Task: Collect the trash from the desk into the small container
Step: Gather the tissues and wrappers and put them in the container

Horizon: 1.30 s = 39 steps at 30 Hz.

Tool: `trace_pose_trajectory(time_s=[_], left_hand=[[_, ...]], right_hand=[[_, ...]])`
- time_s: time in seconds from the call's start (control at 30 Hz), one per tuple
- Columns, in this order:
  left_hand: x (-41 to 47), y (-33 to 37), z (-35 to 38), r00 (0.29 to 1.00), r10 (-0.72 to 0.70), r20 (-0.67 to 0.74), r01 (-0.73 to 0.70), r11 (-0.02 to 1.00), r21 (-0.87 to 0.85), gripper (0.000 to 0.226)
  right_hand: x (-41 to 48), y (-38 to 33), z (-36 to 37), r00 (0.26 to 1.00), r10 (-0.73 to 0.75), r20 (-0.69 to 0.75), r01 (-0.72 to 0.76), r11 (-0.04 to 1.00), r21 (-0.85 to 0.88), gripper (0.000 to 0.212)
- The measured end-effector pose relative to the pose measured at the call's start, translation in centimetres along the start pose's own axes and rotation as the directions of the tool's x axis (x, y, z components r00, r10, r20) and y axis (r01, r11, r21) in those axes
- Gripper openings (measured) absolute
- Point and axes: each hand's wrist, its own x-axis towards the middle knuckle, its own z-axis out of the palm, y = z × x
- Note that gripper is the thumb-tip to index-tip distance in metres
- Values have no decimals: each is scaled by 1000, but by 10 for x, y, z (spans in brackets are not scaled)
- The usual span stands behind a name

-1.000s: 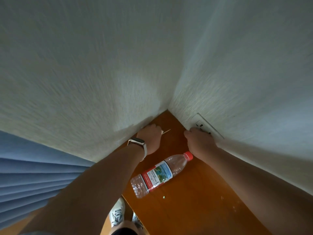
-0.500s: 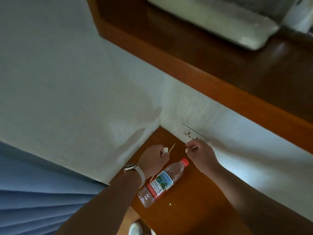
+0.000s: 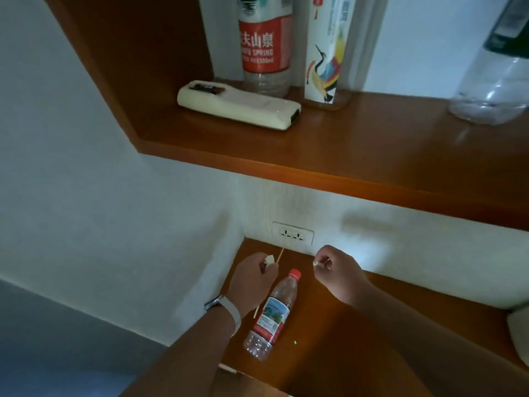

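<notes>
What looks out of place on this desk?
The plastic bottle lies on its side on the desk, while the bottles on the shelf stand upright. Both hands, left and right, hold small scraps.

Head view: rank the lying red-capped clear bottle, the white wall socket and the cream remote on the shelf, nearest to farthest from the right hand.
From the right hand:
1. Lying red-capped clear plastic bottle, on the desk just to its left.
2. White wall socket, on the wall just above; close to the bottle's rank, so hard to call.
3. Cream remote, up on the wooden shelf, clearly farthest.
</notes>
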Motion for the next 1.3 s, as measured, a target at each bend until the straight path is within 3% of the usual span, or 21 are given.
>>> trace_pose_trajectory(time_s=[0.13, 0.37, 0.6, 0.87, 1.13, 1.3], left_hand=[[-12, 14, -3, 996, 61, 67, -58, 997, -43, 20], [-37, 27, 14, 961, 167, 221, -127, 974, -186, 20], [-66, 44, 51, 912, 285, 296, -256, 957, -133, 18], [-93, 91, 84, 877, 333, 347, -319, 943, -98, 20], [-121, 149, 143, 888, 309, 341, -332, 943, 10, 30], [-150, 205, 202, 880, 288, 378, -298, 954, -34, 28]], right_hand=[[-28, -6, -7, 998, 30, -55, -28, 999, 28, 13], [-83, -2, -13, 961, 237, -145, -234, 971, 40, 5], [-157, 22, -21, 906, 328, -266, -331, 943, 37, 6], [-208, 54, -53, 848, 359, -390, -356, 931, 83, 7], [-243, 123, -98, 850, 347, -396, -329, 937, 114, 5], [-274, 183, -149, 843, 340, -418, -300, 940, 161, 2]])
